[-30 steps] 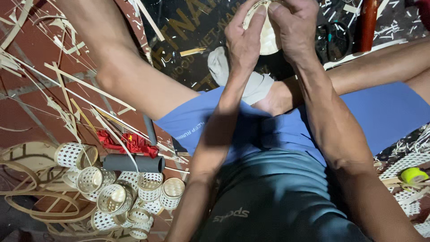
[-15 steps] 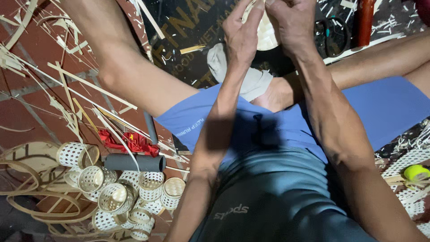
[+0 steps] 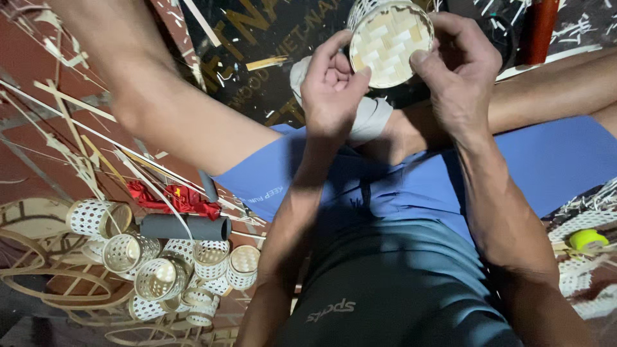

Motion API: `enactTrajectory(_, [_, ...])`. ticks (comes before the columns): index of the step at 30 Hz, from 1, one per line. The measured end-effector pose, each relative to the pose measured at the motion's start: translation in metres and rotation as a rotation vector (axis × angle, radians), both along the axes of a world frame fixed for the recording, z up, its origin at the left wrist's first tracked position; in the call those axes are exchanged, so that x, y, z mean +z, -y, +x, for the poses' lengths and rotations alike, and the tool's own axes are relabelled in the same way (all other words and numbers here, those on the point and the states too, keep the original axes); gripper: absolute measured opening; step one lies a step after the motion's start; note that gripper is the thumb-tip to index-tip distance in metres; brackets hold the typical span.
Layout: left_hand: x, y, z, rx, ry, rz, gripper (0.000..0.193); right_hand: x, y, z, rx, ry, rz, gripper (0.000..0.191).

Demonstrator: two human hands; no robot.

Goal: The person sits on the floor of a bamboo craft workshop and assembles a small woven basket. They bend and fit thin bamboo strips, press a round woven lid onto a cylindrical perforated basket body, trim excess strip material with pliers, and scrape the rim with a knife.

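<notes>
I am sitting on the floor in blue shorts, legs spread. Both hands hold a small round woven bamboo basket up in front of me, its plaited base turned toward the camera. My left hand grips its left edge with thumb and curled fingers. My right hand wraps the right side, thumb pressed on the rim. The basket's openwork wall shows only at the top edge.
A pile of small woven cups lies at lower left beside a dark grey tube and red cloth. Bamboo strips litter the red floor. A white cloth sits between my legs. A yellow-green roll lies at right.
The basket has been turned so that its flat woven base faces the camera. Both hands have come down and closer in the view.
</notes>
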State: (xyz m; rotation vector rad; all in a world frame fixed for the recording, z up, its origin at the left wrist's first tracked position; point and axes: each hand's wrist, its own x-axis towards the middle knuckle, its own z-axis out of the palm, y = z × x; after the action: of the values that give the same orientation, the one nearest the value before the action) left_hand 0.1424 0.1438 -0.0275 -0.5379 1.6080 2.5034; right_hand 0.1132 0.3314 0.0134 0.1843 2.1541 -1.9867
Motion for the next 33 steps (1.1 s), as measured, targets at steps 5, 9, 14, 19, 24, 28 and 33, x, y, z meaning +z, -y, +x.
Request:
enactTrajectory(5, [0.013, -0.011, 0.007, 0.063, -0.035, -0.003, 0.049, 0.013, 0.01, -0.003, -0.012, -0.01, 0.182, 0.036])
enactTrajectory(9, [0.034, 0.01, -0.004, -0.002, -0.137, -0.351, 0.045, 0.021, 0.028, -0.008, -0.012, -0.066, 0.14, 0.035])
enactTrajectory(14, [0.048, 0.043, -0.018, -0.216, -0.469, -0.963, 0.034, 0.026, 0.01, -0.016, 0.399, -0.532, 0.576, 0.036])
enactTrajectory(19, [0.047, 0.042, -0.012, -0.379, -0.604, -1.025, 0.033, 0.03, -0.013, -0.016, 0.58, -0.69, 0.618, 0.045])
enactTrajectory(24, [0.052, 0.029, -0.001, -0.384, -0.634, -1.068, 0.033, 0.036, -0.015, -0.005, 0.575, -0.715, 0.697, 0.047])
enactTrajectory(28, [0.051, 0.013, 0.003, -0.368, -0.719, -1.166, 0.034, 0.029, -0.015, 0.006, 0.541, -0.751, 0.794, 0.036])
enactTrajectory(33, [0.048, 0.002, 0.01, -0.247, -0.77, -1.315, 0.031, 0.023, -0.02, 0.014, 0.558, -0.858, 0.858, 0.028])
